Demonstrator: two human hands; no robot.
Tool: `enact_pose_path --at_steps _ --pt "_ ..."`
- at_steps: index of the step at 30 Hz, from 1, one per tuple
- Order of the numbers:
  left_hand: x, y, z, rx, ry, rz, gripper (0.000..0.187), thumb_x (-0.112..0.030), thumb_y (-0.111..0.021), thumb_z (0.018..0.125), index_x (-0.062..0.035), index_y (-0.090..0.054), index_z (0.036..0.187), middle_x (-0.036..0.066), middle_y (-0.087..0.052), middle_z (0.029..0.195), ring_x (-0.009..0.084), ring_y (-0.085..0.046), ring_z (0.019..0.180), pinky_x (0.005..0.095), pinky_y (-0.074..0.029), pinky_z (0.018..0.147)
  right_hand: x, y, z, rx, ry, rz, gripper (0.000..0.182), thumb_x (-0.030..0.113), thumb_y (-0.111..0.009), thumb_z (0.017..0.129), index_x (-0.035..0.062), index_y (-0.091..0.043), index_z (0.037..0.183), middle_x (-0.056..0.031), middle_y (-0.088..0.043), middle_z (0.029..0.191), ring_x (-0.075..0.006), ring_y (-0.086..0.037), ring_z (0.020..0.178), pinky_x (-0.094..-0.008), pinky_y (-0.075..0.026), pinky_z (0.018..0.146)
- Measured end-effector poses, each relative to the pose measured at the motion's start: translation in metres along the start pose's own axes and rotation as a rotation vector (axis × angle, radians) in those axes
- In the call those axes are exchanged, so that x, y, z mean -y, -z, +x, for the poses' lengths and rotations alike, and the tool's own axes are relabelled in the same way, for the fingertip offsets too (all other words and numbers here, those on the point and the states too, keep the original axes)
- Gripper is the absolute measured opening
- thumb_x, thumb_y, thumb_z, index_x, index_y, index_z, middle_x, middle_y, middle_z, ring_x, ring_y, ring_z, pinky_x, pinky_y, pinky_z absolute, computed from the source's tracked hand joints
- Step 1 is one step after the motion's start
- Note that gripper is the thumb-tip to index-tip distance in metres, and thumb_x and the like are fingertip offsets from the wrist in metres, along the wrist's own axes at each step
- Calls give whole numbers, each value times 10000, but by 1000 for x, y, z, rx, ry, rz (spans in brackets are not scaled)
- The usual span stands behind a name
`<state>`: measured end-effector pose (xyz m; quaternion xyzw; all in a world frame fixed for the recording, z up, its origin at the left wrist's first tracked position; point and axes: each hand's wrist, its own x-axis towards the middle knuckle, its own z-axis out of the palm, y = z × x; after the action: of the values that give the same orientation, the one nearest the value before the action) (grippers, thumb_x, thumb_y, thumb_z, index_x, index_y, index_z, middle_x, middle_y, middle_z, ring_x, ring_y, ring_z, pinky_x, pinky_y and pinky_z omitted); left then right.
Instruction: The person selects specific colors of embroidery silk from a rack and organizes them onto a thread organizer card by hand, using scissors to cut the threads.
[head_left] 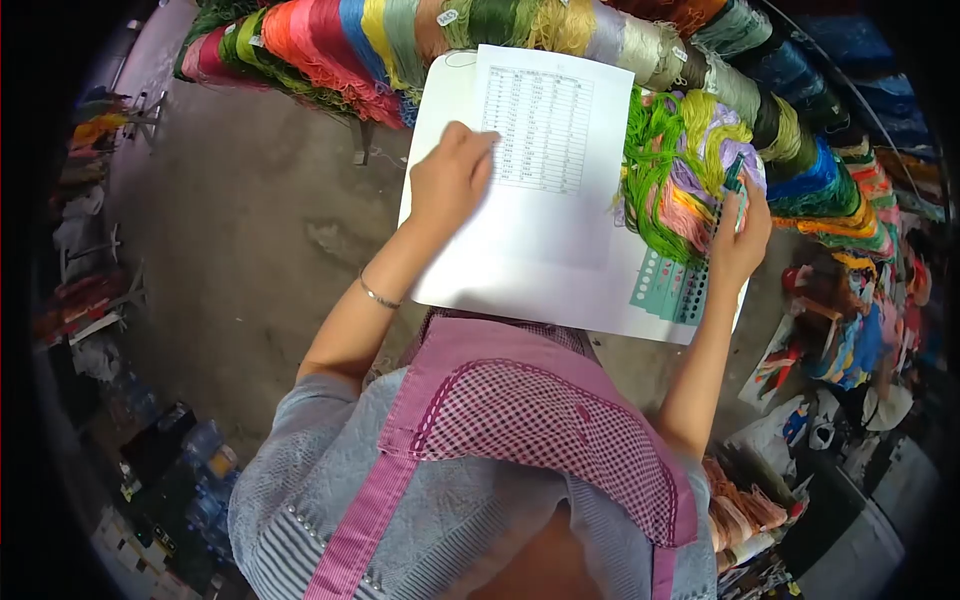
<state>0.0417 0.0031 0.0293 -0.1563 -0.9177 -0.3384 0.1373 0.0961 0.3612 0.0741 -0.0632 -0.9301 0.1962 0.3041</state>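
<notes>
A large white board (440, 240) lies across the front of my apron, and a printed sheet with a table of numbers (540, 130) rests on it. My left hand (452, 180) is curled over the sheet's left side, one fingertip touching the number column, holding nothing visible. On the board's right, my right hand (742, 238) grips a dark green pen (735, 172) beside a heap of loose thread skeins (655, 165) in green, lilac, yellow and pink. Under that hand shows a green card with rows of holes (660, 285), partly covered by the thread.
A rack of hanging colored thread skeins (480, 25) curves along the top and right. More bundles (845, 345) hang at the right, with white bags (775, 435) below. Plastic bottles (205, 440) stand at lower left on the concrete floor (240, 220).
</notes>
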Motion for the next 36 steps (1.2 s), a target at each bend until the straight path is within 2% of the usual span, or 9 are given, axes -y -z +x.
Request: enact_pose_path --at_steps 1,4,7,14,18,21,27,33,36 --pt "-4 0 -4 44 -23 32 214 -125 -636 852 -139 -677 1061 61 -550 835 254 -592 658 362 -487 583 -1 2 -5 1 1 0 321 187 -588 916 54 -618 1206 -156 -624 1201 -338 -549 1153 -406 -402 988" --pt "-9 -3 -13 131 -38 96 288 -147 -655 849 -153 -671 1137 56 -535 831 226 -586 673 352 -481 543 -15 -4 -30 222 145 -196 482 295 -517 957 109 -462 1398 -161 -403 1469 -401 -262 1400 -530 -211 1105" --pt "-13 -5 -16 178 -23 177 332 -155 -662 849 -158 -655 1181 54 -509 825 210 -569 688 350 -474 528 -30 -20 -47 350 44 -269 518 390 -473 972 156 -425 1431 -104 -372 1502 -371 -255 1413 -577 -165 1102" --pt "-34 -18 -25 148 39 271 353 -135 -642 860 -156 -636 1213 56 -491 809 215 -554 683 360 -468 519 -47 -27 -46 376 42 -172 537 391 -489 961 166 -407 1441 -99 -318 1534 -324 -254 1425 -568 -137 1121" --pt "-56 -32 -33 83 53 314 346 -113 -635 853 -141 -638 1198 61 -511 814 212 -571 681 361 -462 510 -61 -19 -44 418 69 -159 548 370 -555 922 216 -427 1432 -77 -336 1525 -320 -273 1412 -560 -210 1091" --pt "-92 -39 -18 78 23 324 233 -116 -647 829 -116 -678 1060 71 -539 815 241 -583 667 361 -471 507 -70 -1 -39 430 123 -80 572 350 -613 873 227 -461 1411 -60 -348 1519 -308 -327 1370 -561 -257 1040" --pt "-160 -76 91 70 13 5 170 -123 -634 831 -111 -695 990 66 -599 866 220 -594 662 335 -475 593 -65 9 -39 513 236 64 562 386 -648 842 192 -522 1354 -66 -372 1493 -329 -245 1391 -487 -220 1029" --pt "-164 -170 231 37 -226 -488 177 -132 -635 829 -98 -725 977 107 -651 854 253 -624 709 342 -497 648 -65 14 -39 501 200 156 515 320 -657 849 151 -550 1323 -68 -388 1481 -334 -247 1393 -487 -228 1034" --pt "-167 -203 289 29 -165 -413 203 -128 -628 814 -116 -725 992 127 -664 929 271 -653 820 346 -513 750 -63 11 -41 458 179 143 477 291 -663 847 139 -575 1290 -53 -440 1446 -313 -302 1376 -485 -245 1047"
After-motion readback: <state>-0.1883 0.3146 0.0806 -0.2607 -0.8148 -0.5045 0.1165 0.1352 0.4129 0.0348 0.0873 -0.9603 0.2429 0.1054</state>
